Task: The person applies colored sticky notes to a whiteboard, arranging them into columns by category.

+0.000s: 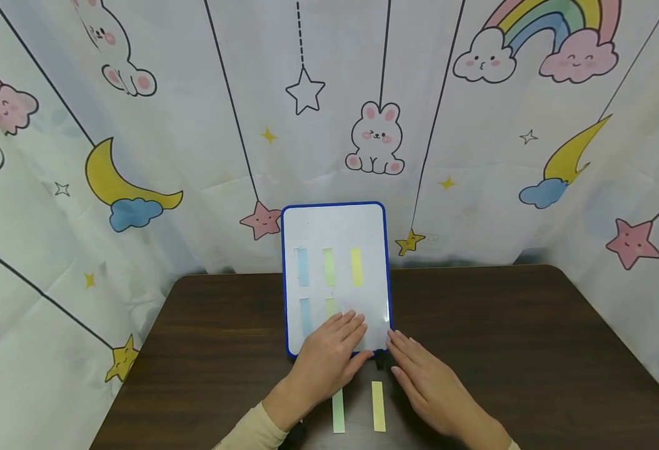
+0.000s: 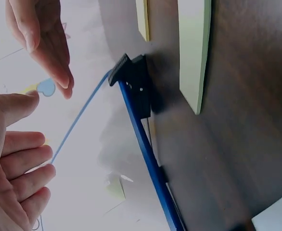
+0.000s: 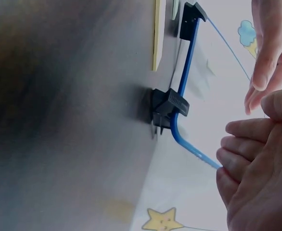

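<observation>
A whiteboard (image 1: 335, 225) with a blue frame stands on the table. Blue (image 1: 303, 267), green (image 1: 329, 267) and yellow strips (image 1: 356, 267) form its upper row; below are a blue strip (image 1: 305, 315) and a green strip (image 1: 331, 306), partly behind my left hand (image 1: 329, 356). That hand is in front of the board's lower part, fingers extended and holding nothing. My right hand (image 1: 436, 390) is by the lower right corner, fingers straight and nothing gripped. Both wrist views show the hands facing each other, apart. Whether either touches the board, I cannot tell.
On the dark wooden table (image 1: 504, 325), a green strip pad (image 1: 338, 412) and a yellow strip pad (image 1: 378, 406) lie before the board. Black clips (image 3: 167, 108) grip its bottom edge. A pale corner (image 2: 278, 211) shows low in the left wrist view. A patterned curtain (image 1: 194, 125) hangs behind.
</observation>
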Demonstrator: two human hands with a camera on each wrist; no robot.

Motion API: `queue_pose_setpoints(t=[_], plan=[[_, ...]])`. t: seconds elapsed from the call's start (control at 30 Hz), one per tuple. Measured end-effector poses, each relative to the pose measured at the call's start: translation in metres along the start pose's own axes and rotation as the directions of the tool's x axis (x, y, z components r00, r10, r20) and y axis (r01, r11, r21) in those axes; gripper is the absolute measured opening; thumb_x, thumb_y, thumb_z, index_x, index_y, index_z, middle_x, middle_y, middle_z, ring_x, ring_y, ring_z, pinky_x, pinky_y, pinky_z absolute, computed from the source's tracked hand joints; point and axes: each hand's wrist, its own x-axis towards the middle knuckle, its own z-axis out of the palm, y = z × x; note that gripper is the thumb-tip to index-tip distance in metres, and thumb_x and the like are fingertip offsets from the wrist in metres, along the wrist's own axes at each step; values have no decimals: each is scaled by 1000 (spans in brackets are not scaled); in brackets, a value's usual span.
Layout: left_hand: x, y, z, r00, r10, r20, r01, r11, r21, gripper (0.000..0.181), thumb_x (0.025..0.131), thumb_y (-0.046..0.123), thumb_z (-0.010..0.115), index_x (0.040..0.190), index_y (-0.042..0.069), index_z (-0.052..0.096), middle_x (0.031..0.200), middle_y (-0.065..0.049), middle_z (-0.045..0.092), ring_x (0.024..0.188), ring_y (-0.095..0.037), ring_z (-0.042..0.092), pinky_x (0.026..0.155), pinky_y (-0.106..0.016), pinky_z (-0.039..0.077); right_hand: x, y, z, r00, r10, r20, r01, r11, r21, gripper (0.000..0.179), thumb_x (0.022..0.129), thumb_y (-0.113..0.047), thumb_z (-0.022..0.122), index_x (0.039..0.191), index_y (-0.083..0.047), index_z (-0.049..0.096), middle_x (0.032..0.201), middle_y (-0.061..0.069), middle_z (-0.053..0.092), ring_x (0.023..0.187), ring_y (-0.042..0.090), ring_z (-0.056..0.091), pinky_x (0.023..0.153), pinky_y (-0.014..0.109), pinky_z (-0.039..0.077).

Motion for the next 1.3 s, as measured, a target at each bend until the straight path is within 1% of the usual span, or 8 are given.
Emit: queue_pose_setpoints(t=[0.1,0.17,0.43,0.53,0.67,0.8,1.03,1.3], plan=[[-5,3,0,1000,1,5,-1,1000,-18,44,95,42,61,126,11,67,131,-4,66,125,-17,62,108,-36,48,-4,-1,-1,999,28,29,-28,1000,-13,49,100,-36,52,147,-23,46,156,-12,38,143,9,39,114,29,33],[-8,5,0,1000,-2,16,3,1000,-30,45,95,43,60,126,11,67,131,-3,66,125,-17,61,108,-36,48,-7,-2,-2,998,42,43,-41,999,-13,49,100,-36,52,148,-24,44,157,-13,36,144,9,38,112,34,37],[-20,11,0,999,22,47,-18,995,-95,47,93,48,61,124,12,68,128,-1,68,124,-15,62,106,-34,50,-16,-3,-3,993,78,93,-79,997,6,49,100,-37,53,147,-26,45,156,-15,38,143,10,40,111,39,43],[-24,13,0,996,23,86,-12,992,-127,50,93,51,59,125,13,67,128,0,68,125,-15,61,105,-34,51,-19,-5,-5,990,78,115,-79,997,6,49,100,-38,52,146,-26,46,155,-14,40,142,11,42,110,41,45],[-30,14,1,989,29,147,-4,987,-161,53,94,56,55,126,15,67,130,1,67,125,-14,61,104,-33,51,-25,-7,-7,994,44,104,-42,999,-23,47,100,-37,53,144,-22,50,153,-10,45,139,13,47,107,42,48],[-35,14,6,985,57,166,-29,986,-162,55,93,58,55,126,14,67,130,1,67,125,-13,61,104,-32,51,-30,-9,-7,992,8,126,-3,999,-37,46,101,-39,50,143,-20,52,151,-8,48,136,16,51,104,42,51],[-40,20,10,970,110,218,-73,982,-172,59,94,59,50,129,13,65,132,0,66,128,-16,59,107,-31,49,-36,-10,-8,933,19,359,-59,993,101,53,103,-52,35,148,-26,44,155,-9,40,141,21,45,108,48,45],[-41,23,12,940,91,330,-17,975,-220,58,96,58,47,131,14,63,134,1,64,130,-16,57,109,-31,47,-36,-9,0,916,-41,399,-19,989,146,52,104,-49,32,146,-24,46,153,-5,45,138,22,48,106,46,49]])
